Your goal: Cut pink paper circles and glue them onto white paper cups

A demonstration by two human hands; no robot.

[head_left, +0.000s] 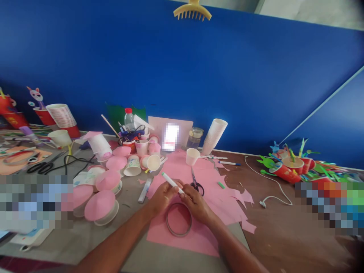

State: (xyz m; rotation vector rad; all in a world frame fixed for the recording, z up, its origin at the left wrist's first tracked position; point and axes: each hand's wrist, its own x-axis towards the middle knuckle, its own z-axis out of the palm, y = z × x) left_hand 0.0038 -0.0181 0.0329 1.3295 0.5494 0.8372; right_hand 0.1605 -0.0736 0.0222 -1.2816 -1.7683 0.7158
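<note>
A white marker pen with a green tip lies slantwise between my two hands. My left hand pinches its middle, and the fingers of my right hand close on its lower end. Its green cap appears to be the small green piece lying to the right on the pink paper. Just below my hands a roll of tape rests flat on that paper. Black-handled scissors lie beyond my right hand, near a white paper cup. A clear glue stick is left of my left hand.
Several cups with pink paper cones crowd the left side. Stacked paper cups, a glass jar and a lit phone stand at the back. A white cable and red cups are on the right, before a blue partition.
</note>
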